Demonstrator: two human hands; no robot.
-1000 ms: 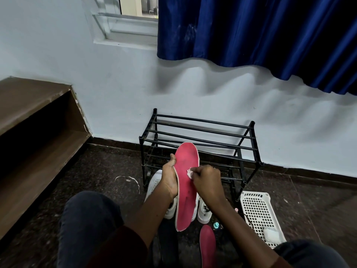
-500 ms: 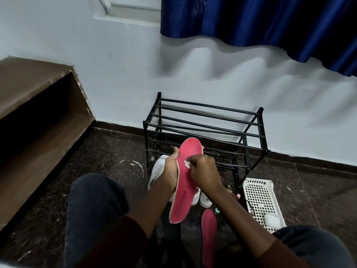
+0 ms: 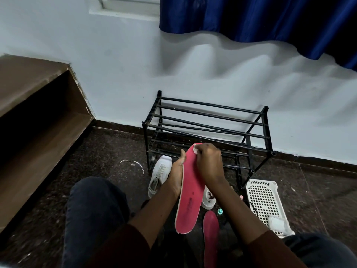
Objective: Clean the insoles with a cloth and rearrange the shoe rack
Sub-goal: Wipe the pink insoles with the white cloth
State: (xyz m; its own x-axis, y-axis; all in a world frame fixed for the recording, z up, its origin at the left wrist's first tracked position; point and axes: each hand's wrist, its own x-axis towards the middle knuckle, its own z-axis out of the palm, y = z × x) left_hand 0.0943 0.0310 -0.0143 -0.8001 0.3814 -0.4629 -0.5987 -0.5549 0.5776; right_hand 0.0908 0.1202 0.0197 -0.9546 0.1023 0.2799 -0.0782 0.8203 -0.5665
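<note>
Insole cleaning is judged to be the step in hand. A red insole [image 3: 190, 188] is held up in the air in front of the black shoe rack [image 3: 208, 132], toe end uppermost and heel end towards the lap. It is gripped along its left edge by the left hand [image 3: 176, 175], with the thumb laid against the rim. The right hand [image 3: 209, 163] is clenched round a small white cloth [image 3: 196, 150], which is pressed onto the insole's face close to the toe. A second red insole [image 3: 211, 235] lies on the dark floor below, between the knees. One white shoe [image 3: 160, 173] lies just left of the held insole, near the rack's foot.

The wipe is probably best made in long strokes from toe to heel, so that dirt is carried off one end and not spread about. Firm backing should be given by the left hand, since so thin a piece is likely to bend under pressure. Faint dark marks are seen on the heel half, and extra passes may be needed there. As the cloth is small, it should be turned to a clean face when soiled. A white wad [image 3: 277, 224] lies in the white basket [image 3: 264, 202] to the right; whether it is a spare cloth cannot be told.
</note>
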